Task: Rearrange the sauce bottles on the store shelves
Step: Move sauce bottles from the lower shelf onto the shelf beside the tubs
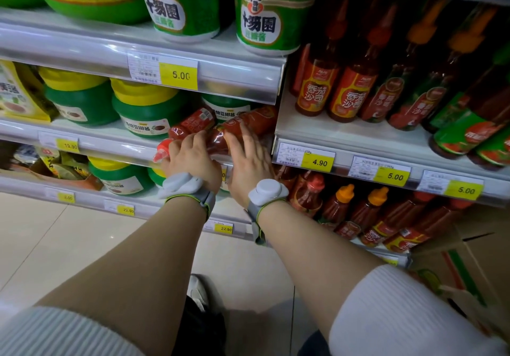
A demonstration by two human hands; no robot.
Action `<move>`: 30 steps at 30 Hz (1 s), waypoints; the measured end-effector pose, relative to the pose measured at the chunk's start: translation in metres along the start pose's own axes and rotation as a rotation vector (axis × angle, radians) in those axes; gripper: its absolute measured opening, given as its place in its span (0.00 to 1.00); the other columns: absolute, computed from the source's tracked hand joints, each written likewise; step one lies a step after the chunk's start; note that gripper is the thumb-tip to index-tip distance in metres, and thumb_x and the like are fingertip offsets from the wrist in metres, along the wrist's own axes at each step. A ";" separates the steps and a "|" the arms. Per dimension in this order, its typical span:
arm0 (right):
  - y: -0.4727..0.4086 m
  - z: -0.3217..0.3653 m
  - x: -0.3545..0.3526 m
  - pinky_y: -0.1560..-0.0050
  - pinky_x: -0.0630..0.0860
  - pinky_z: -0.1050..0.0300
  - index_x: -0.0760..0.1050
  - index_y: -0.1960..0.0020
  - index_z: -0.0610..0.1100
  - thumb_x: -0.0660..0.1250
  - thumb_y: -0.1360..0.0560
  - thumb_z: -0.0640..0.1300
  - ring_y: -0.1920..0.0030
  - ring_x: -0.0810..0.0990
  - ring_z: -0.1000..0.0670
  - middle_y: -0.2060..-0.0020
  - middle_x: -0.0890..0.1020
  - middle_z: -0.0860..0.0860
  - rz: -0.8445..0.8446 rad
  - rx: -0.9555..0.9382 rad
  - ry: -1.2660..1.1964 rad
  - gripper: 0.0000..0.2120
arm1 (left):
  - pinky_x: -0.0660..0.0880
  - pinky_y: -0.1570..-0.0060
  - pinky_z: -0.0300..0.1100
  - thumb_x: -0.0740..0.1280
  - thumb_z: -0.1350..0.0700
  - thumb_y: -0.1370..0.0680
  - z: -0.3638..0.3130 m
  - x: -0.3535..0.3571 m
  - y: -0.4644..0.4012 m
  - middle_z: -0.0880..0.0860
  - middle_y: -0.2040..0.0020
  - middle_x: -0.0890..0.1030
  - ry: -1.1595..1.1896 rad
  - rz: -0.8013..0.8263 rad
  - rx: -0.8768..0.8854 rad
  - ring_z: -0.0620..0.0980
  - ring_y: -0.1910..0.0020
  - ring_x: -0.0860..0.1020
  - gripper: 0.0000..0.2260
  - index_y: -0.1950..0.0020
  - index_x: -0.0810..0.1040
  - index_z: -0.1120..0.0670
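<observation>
Both hands [218, 156] hide lying bottles [240, 126] (labels blurred).

Glossy plastic under your hands, matt ribbed cloth at your sleeves

You see shiny clear film on the red sauce bottles [220, 132], glossy green plastic tubs [146, 112], a smooth shelf rail [234, 79], and polished floor tiles [69, 245].

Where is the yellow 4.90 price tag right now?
The 4.90 price tag sits on the right shelf's front rail, just right of the right hand, below the upright ketchup bottles.
</observation>
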State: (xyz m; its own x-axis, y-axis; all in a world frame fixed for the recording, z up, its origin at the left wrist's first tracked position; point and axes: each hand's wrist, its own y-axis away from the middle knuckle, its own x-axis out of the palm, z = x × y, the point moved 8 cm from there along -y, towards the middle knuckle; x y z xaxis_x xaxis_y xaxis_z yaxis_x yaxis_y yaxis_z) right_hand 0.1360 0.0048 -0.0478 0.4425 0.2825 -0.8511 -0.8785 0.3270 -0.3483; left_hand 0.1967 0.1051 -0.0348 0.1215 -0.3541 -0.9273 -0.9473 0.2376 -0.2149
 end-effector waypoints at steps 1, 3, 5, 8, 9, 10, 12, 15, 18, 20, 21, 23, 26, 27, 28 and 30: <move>-0.001 0.000 0.000 0.30 0.59 0.43 0.57 0.27 0.51 0.62 0.32 0.36 0.26 0.56 0.41 0.25 0.56 0.45 -0.005 0.006 0.013 0.36 | 0.65 0.45 0.54 0.64 0.54 0.30 0.000 0.000 -0.001 0.51 0.34 0.74 0.000 0.005 -0.003 0.57 0.38 0.67 0.25 0.33 0.65 0.46; -0.003 0.001 0.000 0.30 0.58 0.43 0.54 0.26 0.51 0.57 0.31 0.38 0.25 0.54 0.42 0.24 0.54 0.46 -0.008 0.021 0.027 0.35 | 0.65 0.43 0.55 0.64 0.56 0.30 0.001 -0.001 -0.003 0.51 0.36 0.75 0.002 0.007 -0.013 0.58 0.39 0.68 0.25 0.34 0.66 0.46; -0.005 0.002 0.000 0.29 0.56 0.44 0.53 0.25 0.51 0.52 0.30 0.40 0.24 0.52 0.44 0.24 0.56 0.46 -0.011 0.034 0.042 0.33 | 0.65 0.42 0.56 0.63 0.57 0.30 0.003 -0.002 -0.005 0.52 0.39 0.77 0.007 0.007 -0.020 0.58 0.39 0.68 0.23 0.35 0.66 0.46; -0.005 0.001 -0.002 0.28 0.56 0.47 0.53 0.25 0.51 0.56 0.27 0.37 0.25 0.53 0.44 0.26 0.59 0.46 -0.021 0.055 0.084 0.33 | 0.65 0.43 0.55 0.62 0.59 0.30 0.004 -0.001 -0.006 0.53 0.40 0.77 -0.013 0.004 -0.018 0.58 0.40 0.69 0.23 0.35 0.67 0.47; -0.006 0.002 -0.002 0.28 0.56 0.48 0.53 0.25 0.51 0.57 0.26 0.36 0.25 0.55 0.43 0.27 0.60 0.45 -0.022 0.059 0.100 0.33 | 0.65 0.44 0.54 0.61 0.60 0.30 0.005 -0.002 -0.005 0.53 0.41 0.78 -0.015 -0.004 -0.015 0.58 0.41 0.69 0.23 0.35 0.68 0.47; -0.006 0.002 -0.003 0.28 0.56 0.48 0.52 0.25 0.52 0.57 0.26 0.36 0.26 0.56 0.42 0.27 0.60 0.45 -0.018 0.065 0.113 0.32 | 0.65 0.44 0.54 0.60 0.61 0.30 0.005 -0.003 -0.005 0.53 0.41 0.78 -0.013 -0.012 -0.012 0.58 0.41 0.69 0.23 0.36 0.69 0.47; -0.005 0.002 -0.003 0.29 0.58 0.48 0.52 0.25 0.53 0.55 0.25 0.36 0.27 0.58 0.41 0.27 0.59 0.44 -0.001 0.078 0.130 0.32 | 0.64 0.43 0.53 0.60 0.62 0.30 0.005 -0.003 -0.004 0.53 0.40 0.77 -0.015 -0.017 -0.005 0.58 0.41 0.69 0.23 0.36 0.69 0.47; -0.004 0.001 -0.003 0.30 0.57 0.49 0.54 0.25 0.52 0.54 0.24 0.36 0.28 0.58 0.41 0.28 0.59 0.43 0.003 0.082 0.144 0.29 | 0.64 0.41 0.53 0.60 0.61 0.29 0.005 -0.003 -0.005 0.53 0.39 0.76 -0.030 -0.005 -0.007 0.58 0.39 0.69 0.24 0.35 0.69 0.46; -0.007 0.001 -0.004 0.30 0.56 0.50 0.58 0.27 0.50 0.52 0.22 0.38 0.26 0.56 0.42 0.26 0.59 0.44 -0.026 0.083 0.129 0.25 | 0.63 0.40 0.52 0.60 0.61 0.29 0.005 -0.004 -0.006 0.53 0.38 0.76 -0.038 0.011 -0.005 0.58 0.39 0.69 0.23 0.35 0.70 0.45; -0.010 0.002 -0.003 0.31 0.55 0.51 0.60 0.28 0.47 0.50 0.21 0.40 0.27 0.58 0.43 0.26 0.61 0.45 -0.029 0.089 0.106 0.21 | 0.65 0.42 0.50 0.60 0.62 0.29 0.004 -0.005 -0.006 0.54 0.38 0.76 -0.039 0.004 0.011 0.58 0.39 0.70 0.23 0.35 0.71 0.46; -0.010 0.002 -0.003 0.31 0.56 0.51 0.61 0.29 0.46 0.48 0.21 0.41 0.28 0.61 0.43 0.27 0.63 0.45 -0.029 0.094 0.094 0.21 | 0.66 0.42 0.49 0.61 0.62 0.28 0.004 -0.006 -0.006 0.54 0.38 0.76 -0.041 -0.004 0.013 0.58 0.40 0.70 0.23 0.35 0.71 0.46; -0.009 0.002 -0.004 0.33 0.57 0.52 0.62 0.30 0.44 0.43 0.24 0.41 0.30 0.65 0.42 0.30 0.67 0.44 -0.039 0.111 0.082 0.24 | 0.66 0.42 0.48 0.61 0.62 0.28 0.004 -0.005 -0.008 0.53 0.36 0.76 -0.047 -0.002 0.002 0.57 0.39 0.70 0.24 0.34 0.70 0.45; -0.008 0.001 -0.006 0.31 0.58 0.51 0.58 0.27 0.46 0.48 0.23 0.40 0.30 0.63 0.42 0.28 0.64 0.45 -0.070 0.107 0.092 0.25 | 0.66 0.45 0.47 0.61 0.61 0.28 0.004 -0.001 -0.011 0.50 0.37 0.77 -0.073 0.006 -0.001 0.56 0.40 0.69 0.24 0.34 0.69 0.42; -0.008 0.001 -0.006 0.31 0.58 0.50 0.57 0.26 0.48 0.52 0.24 0.38 0.30 0.62 0.41 0.27 0.62 0.45 -0.063 0.097 0.102 0.26 | 0.66 0.46 0.47 0.61 0.60 0.28 0.003 -0.001 -0.010 0.50 0.38 0.77 -0.068 -0.003 0.011 0.56 0.41 0.69 0.24 0.34 0.70 0.42; -0.008 0.001 -0.005 0.31 0.59 0.49 0.56 0.25 0.49 0.54 0.24 0.37 0.29 0.61 0.41 0.27 0.61 0.45 -0.049 0.094 0.114 0.28 | 0.66 0.47 0.48 0.61 0.61 0.29 0.003 -0.001 -0.009 0.50 0.39 0.78 -0.060 -0.011 0.023 0.57 0.41 0.69 0.23 0.35 0.71 0.42; -0.008 0.001 -0.005 0.31 0.60 0.48 0.59 0.26 0.49 0.55 0.25 0.35 0.29 0.60 0.40 0.27 0.60 0.44 -0.048 0.105 0.110 0.28 | 0.65 0.48 0.48 0.61 0.61 0.30 0.004 -0.001 -0.010 0.50 0.41 0.79 -0.046 -0.025 0.039 0.57 0.42 0.70 0.23 0.38 0.73 0.42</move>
State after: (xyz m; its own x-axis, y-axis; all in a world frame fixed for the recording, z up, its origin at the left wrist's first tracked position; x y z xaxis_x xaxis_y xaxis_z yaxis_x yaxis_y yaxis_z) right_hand 0.1411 0.0016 -0.0400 0.4557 0.1657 -0.8746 -0.8308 0.4319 -0.3511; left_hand 0.2072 0.1073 -0.0327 0.1594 -0.3191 -0.9342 -0.9316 0.2644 -0.2493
